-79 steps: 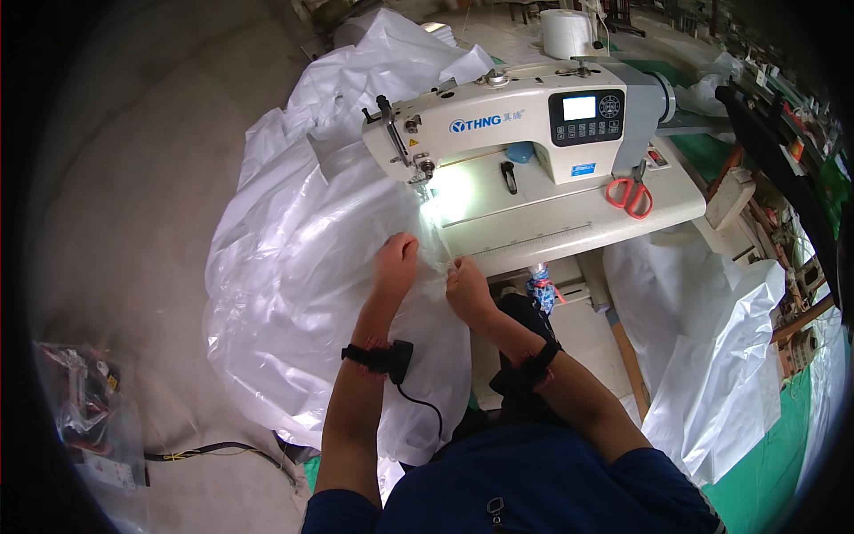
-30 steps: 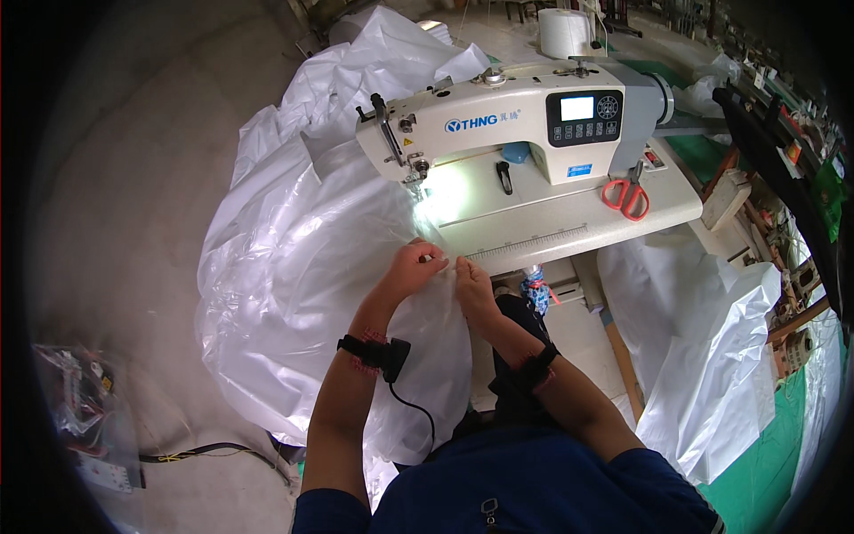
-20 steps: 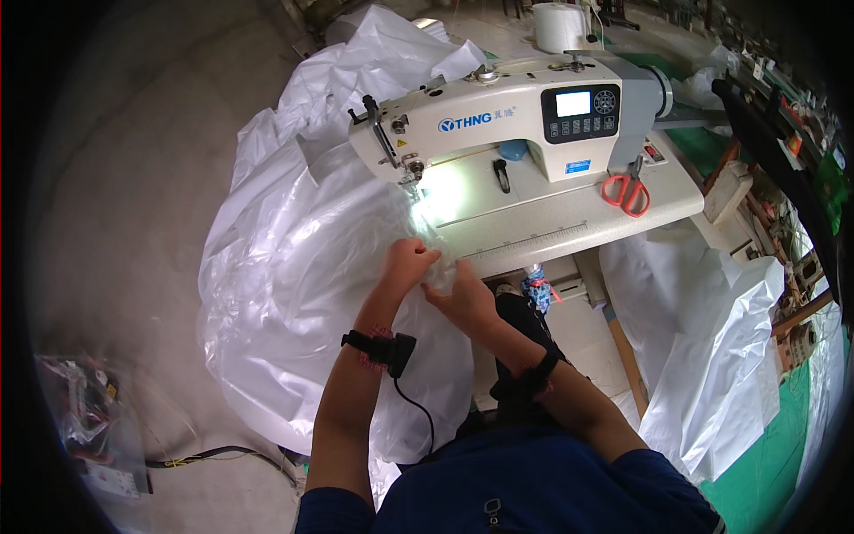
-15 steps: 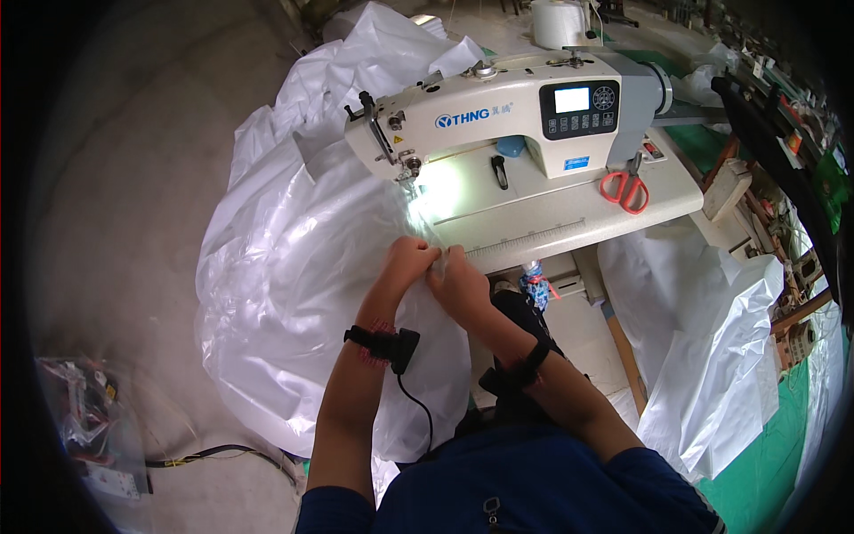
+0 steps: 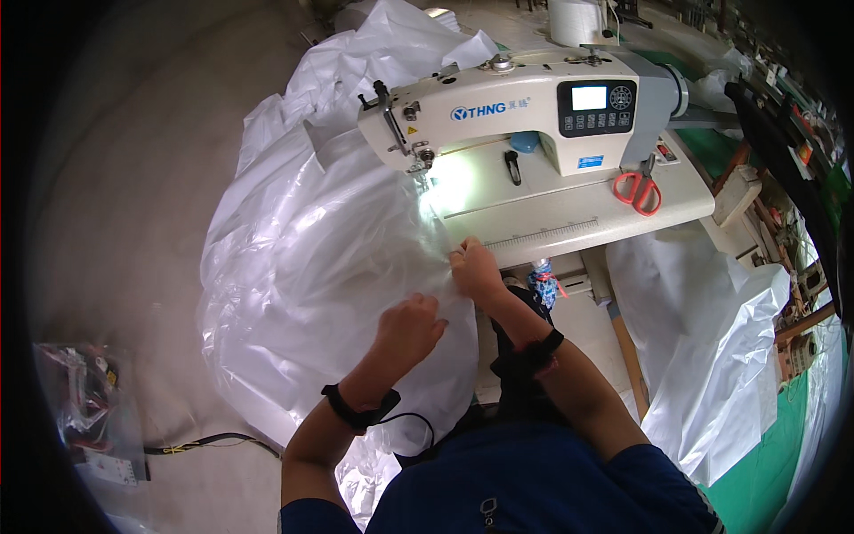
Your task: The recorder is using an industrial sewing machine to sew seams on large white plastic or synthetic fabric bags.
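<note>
A large translucent white plastic sheet (image 5: 302, 258) spreads in folds across the left side of the sewing machine (image 5: 498, 111). Part of it runs under the lit needle area (image 5: 423, 182). My right hand (image 5: 478, 271) pinches the sheet's right edge at the front of the machine bed. Lower and to the left, my left hand (image 5: 409, 334) rests against the sheet with fingers curled and thumb a little apart. Whether a fold of plastic lies inside those fingers is hidden. The two hands are apart.
Red-handled scissors (image 5: 639, 191) lie on the right of the machine bed (image 5: 551, 209). A small black snipper (image 5: 512, 167) sits under the machine arm. More white sheeting (image 5: 703, 338) hangs at right. A thread cone (image 5: 572, 22) stands behind. A black cable (image 5: 213, 440) crosses the floor.
My left hand has parted from the right, dropping toward me along the sheet. The right hand keeps its pinch near the bed's front edge. The whole view has shifted slightly.
</note>
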### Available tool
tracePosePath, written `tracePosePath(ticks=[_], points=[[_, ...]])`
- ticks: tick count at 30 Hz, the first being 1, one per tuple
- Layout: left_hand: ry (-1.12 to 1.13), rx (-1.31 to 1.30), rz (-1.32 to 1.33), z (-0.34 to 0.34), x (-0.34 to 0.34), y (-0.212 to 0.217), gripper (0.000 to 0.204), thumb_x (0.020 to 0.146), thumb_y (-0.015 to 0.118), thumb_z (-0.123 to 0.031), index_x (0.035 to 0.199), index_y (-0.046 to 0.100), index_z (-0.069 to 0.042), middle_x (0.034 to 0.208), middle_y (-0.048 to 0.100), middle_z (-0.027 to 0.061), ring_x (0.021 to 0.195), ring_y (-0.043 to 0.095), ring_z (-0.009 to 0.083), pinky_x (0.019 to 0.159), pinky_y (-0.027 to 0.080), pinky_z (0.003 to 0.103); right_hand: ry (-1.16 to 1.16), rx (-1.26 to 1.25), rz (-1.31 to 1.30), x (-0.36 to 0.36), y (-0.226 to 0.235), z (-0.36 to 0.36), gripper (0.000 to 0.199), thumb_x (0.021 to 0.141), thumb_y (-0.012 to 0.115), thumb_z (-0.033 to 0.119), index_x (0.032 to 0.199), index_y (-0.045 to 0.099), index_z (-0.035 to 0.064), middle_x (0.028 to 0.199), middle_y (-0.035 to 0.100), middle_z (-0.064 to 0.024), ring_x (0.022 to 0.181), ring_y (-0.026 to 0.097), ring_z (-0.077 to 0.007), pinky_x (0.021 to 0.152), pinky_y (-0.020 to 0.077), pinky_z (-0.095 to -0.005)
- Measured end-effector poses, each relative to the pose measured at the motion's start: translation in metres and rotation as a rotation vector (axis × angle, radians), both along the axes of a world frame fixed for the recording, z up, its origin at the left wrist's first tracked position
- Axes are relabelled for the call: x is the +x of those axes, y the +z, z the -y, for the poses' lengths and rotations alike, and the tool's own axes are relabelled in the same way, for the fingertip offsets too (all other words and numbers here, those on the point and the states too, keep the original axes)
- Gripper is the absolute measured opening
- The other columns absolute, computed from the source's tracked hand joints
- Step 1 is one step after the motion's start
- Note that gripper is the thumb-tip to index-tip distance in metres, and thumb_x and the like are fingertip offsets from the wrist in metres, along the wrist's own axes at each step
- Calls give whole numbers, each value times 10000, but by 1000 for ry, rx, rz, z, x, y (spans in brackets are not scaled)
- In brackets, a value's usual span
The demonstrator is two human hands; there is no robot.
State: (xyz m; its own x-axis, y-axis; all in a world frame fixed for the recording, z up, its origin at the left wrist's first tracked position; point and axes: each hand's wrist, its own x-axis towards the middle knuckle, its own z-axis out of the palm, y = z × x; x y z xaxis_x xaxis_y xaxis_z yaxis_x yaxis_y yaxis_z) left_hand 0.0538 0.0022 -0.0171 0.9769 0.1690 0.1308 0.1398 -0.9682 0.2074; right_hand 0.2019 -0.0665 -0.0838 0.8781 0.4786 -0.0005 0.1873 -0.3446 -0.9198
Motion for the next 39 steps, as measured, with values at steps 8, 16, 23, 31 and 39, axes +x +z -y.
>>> tracePosePath(ticks=[8,16,23,31,39], points=[[-23,-254,118,14,14,-1,293,861,566,-250,696,578,-8,659,607,128,576,584,321,558,469,391,43,-33,15,5,2,0,281,845,483,210,985,527,-30,901,605,-285,893,584,-428,790,452,-464],[29,-620,-314,9,23,7,250,868,534,-203,760,608,10,605,580,85,490,580,211,508,470,295,78,-76,147,1,7,9,295,840,525,223,996,506,-27,824,612,-268,815,599,-429,746,466,-476],[-108,-88,417,-31,69,-7,185,803,591,-159,910,644,-18,948,610,133,890,567,305,791,467,374,26,-92,206,-15,7,6,219,883,467,183,978,415,-7,773,605,-261,753,600,-426,679,461,-503],[-116,-205,468,-44,71,-46,250,829,596,-172,1034,618,-30,1055,593,140,904,564,279,805,463,368,-28,69,101,0,4,11,279,911,458,243,893,496,-32,776,605,-260,794,589,-436,702,449,-487],[137,-434,385,-42,72,-33,293,804,628,-224,1007,612,-14,948,608,144,823,611,277,697,487,374,-48,142,37,4,-8,8,211,871,517,176,877,543,-33,796,613,-248,791,599,-408,708,460,-441]])
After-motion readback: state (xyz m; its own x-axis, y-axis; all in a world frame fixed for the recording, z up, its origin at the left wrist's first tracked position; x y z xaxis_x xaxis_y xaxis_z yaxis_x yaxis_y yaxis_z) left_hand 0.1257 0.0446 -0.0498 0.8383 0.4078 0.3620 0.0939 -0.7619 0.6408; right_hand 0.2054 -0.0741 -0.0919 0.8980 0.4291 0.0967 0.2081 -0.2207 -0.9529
